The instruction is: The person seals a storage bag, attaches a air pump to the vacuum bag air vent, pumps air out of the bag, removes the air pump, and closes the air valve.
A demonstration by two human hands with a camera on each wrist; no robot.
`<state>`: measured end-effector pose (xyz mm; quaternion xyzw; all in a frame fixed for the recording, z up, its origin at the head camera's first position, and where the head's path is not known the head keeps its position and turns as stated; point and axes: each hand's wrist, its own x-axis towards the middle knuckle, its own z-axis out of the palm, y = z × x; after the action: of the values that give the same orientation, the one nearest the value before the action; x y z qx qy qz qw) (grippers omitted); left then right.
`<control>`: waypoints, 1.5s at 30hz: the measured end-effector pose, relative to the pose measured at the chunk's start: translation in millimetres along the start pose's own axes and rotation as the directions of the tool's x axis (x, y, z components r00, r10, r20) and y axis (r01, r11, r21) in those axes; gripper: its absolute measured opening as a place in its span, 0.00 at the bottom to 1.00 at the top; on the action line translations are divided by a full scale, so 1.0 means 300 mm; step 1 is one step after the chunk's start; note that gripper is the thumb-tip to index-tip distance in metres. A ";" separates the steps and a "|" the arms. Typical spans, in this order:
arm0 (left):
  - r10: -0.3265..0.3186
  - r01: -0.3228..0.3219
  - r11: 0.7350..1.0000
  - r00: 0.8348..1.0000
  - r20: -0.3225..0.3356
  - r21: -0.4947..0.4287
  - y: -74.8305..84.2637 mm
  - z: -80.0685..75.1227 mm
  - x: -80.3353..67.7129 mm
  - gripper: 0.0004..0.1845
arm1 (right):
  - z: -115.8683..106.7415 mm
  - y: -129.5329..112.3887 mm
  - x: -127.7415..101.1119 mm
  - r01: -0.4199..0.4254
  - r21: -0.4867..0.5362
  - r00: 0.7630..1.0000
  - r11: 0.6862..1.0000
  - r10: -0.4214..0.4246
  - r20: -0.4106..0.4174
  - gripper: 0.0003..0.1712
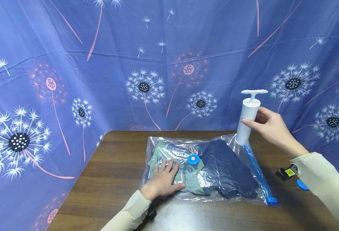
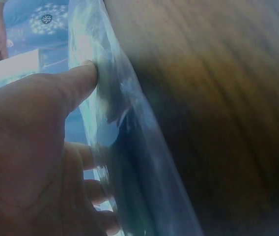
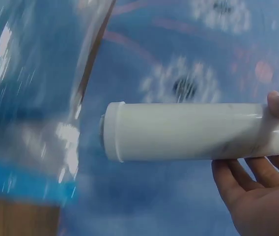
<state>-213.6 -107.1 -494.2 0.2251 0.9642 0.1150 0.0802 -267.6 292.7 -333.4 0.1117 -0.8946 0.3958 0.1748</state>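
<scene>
Left hand (image 1: 164, 181) lying flat, fingers straight, pressing bag (image 1: 207, 166) of clothes on bench (image 1: 105, 179). Right hand (image 1: 268, 125) gripping white pump (image 1: 247, 118), upright at bag's far right corner.

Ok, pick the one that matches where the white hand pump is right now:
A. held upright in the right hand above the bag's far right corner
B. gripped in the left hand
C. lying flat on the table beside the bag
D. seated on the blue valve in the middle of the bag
A: the right hand grips the white hand pump upright over the vacuum bag corner, away from the blue valve; the left hand presses flat on the bag.
</scene>
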 end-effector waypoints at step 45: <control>0.007 -0.007 1.000 1.000 0.021 -0.006 -0.002 -0.022 -0.007 0.49 | 0.549 -0.175 0.030 0.047 0.259 0.891 0.965 -0.158 0.426 0.32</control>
<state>-213.5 -109.9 -487.7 0.2293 0.9622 0.1159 0.0905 -295.1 134.3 -397.8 0.2665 -0.8488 0.4559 -0.0276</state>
